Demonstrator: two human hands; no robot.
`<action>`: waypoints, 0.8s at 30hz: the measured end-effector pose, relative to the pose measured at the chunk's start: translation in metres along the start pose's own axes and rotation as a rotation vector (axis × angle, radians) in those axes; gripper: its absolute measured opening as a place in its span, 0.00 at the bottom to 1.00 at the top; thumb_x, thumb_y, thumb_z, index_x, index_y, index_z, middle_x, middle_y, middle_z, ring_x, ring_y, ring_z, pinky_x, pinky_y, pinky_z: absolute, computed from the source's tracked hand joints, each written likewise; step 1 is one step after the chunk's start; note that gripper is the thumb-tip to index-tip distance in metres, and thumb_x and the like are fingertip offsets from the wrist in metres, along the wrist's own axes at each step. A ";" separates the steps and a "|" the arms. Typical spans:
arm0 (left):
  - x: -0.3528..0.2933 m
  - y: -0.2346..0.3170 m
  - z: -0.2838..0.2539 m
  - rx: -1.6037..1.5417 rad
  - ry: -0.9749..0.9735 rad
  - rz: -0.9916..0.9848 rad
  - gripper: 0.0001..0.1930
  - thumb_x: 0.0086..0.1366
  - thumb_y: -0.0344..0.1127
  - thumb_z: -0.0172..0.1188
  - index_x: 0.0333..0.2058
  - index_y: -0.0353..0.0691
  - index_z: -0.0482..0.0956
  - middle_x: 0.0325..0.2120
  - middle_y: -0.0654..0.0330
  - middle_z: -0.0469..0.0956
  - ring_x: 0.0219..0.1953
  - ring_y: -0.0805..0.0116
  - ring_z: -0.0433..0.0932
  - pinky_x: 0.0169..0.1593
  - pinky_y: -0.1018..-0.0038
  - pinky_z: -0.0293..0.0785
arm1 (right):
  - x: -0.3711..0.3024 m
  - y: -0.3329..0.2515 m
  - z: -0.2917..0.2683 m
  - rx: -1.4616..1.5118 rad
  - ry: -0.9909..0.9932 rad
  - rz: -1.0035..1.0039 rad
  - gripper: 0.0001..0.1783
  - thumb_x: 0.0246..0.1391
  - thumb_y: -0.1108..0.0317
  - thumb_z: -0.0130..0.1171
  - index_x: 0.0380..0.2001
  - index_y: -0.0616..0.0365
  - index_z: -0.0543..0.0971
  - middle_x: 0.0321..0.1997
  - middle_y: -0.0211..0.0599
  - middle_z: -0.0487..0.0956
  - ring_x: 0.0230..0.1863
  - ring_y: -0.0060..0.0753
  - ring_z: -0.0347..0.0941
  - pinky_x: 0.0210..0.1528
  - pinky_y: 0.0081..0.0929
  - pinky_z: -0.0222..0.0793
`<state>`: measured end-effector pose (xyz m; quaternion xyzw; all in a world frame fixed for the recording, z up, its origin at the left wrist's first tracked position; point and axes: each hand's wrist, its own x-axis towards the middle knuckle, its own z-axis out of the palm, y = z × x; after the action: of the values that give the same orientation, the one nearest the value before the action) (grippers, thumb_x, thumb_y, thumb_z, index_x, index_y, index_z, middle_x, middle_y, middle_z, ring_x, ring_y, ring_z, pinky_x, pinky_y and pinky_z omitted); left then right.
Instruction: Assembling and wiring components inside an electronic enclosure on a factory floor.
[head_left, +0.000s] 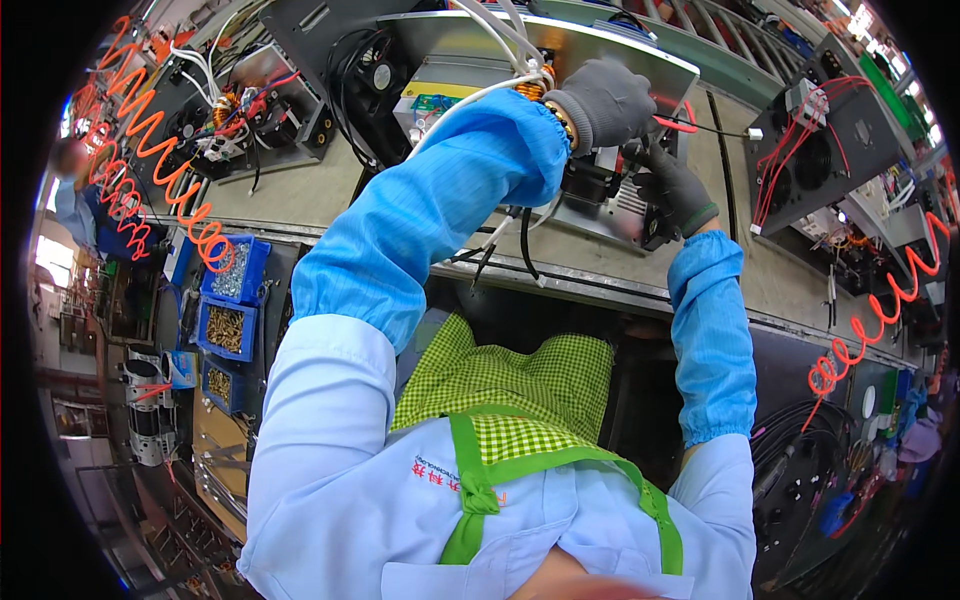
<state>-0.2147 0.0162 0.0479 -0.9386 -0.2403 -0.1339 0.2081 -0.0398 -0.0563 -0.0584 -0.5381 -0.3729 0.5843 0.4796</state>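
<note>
My left hand [603, 103], in a grey glove, reaches over an open metal chassis [640, 62] with its fingers curled closed among the parts. Whatever they grip is hidden beneath the glove. Just to its right, my right hand [678, 190], gloved too, has bent fingers close to the left fingertips, over a metal part with a black block [592, 180]. What lies in those fingers is too small to make out. A red cable [678, 122] sticks out beside both hands. Thick white cables [490, 92] and a copper-wound coil [532, 88] sit by my left wrist.
Another opened unit with wiring [240, 130] stands at left, near a black fan [378, 78]. A dark panel with fans and red wires [810, 150] is at right. Orange coiled hoses [165, 140] hang on both sides. Blue bins [228, 330] of screws sit left of the bench [300, 200].
</note>
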 end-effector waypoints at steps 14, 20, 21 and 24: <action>-0.051 0.010 -0.015 -0.405 0.142 -0.312 0.26 0.53 0.54 0.62 0.43 0.43 0.72 0.28 0.54 0.77 0.33 0.52 0.78 0.33 0.62 0.74 | 0.018 0.013 0.012 -0.139 -0.131 -0.249 0.24 0.57 0.46 0.54 0.44 0.54 0.75 0.36 0.23 0.74 0.33 0.16 0.66 0.37 0.17 0.63; -0.127 0.113 0.063 -1.499 0.229 -0.588 0.25 0.56 0.47 0.64 0.45 0.38 0.67 0.31 0.52 0.75 0.30 0.57 0.75 0.32 0.66 0.71 | 0.024 0.022 0.018 -0.077 -0.175 -0.279 0.19 0.58 0.49 0.54 0.37 0.55 0.77 0.29 0.22 0.73 0.29 0.16 0.65 0.32 0.17 0.61; -0.127 0.122 0.083 -1.393 0.242 -0.561 0.21 0.57 0.44 0.63 0.42 0.38 0.69 0.31 0.52 0.75 0.29 0.58 0.75 0.32 0.67 0.71 | 0.030 0.031 0.012 -0.056 -0.184 -0.366 0.20 0.58 0.49 0.54 0.37 0.56 0.77 0.28 0.23 0.72 0.29 0.16 0.65 0.33 0.17 0.61; -0.126 0.122 0.104 -1.056 0.282 -0.506 0.09 0.60 0.36 0.61 0.34 0.37 0.76 0.31 0.53 0.74 0.28 0.60 0.74 0.32 0.68 0.70 | 0.019 0.031 0.015 -0.043 -0.145 -0.317 0.22 0.58 0.48 0.54 0.41 0.58 0.76 0.31 0.27 0.75 0.31 0.17 0.68 0.35 0.18 0.64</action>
<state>-0.2440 -0.0842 -0.1272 -0.8020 -0.3273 -0.4037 -0.2945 -0.0588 -0.0450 -0.0911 -0.4390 -0.4993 0.5304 0.5260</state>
